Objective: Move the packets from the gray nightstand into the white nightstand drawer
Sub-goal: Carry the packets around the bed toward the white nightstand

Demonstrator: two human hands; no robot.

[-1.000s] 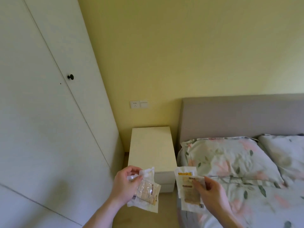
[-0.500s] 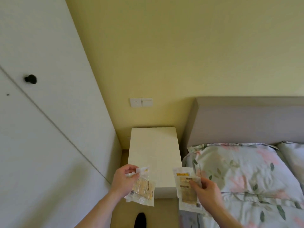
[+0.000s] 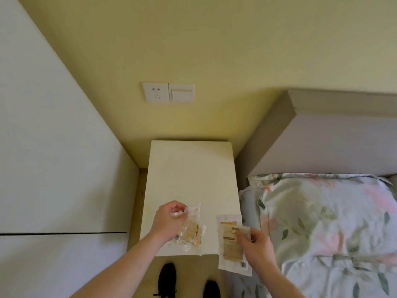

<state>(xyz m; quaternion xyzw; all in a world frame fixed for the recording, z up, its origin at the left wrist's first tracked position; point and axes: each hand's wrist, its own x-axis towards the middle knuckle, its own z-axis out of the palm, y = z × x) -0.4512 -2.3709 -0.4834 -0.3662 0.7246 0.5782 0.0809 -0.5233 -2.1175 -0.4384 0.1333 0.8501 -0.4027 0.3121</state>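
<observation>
Head view. L hand (image 3: 166, 220) pinches crinkled clear plastic packets (image 3: 190, 230) w/ yellow contents above front of white rectangular nightstand (image 3: 191, 175). R hand (image 3: 255, 244) grips flat white-and-tan printed packets (image 3: 231, 244) just beside nightstand's right front corner, near floral pillow (image 3: 322, 211).

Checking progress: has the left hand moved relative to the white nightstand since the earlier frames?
Yes. The left hand with its packets is now over the nightstand top, having come forward from its front.
</observation>
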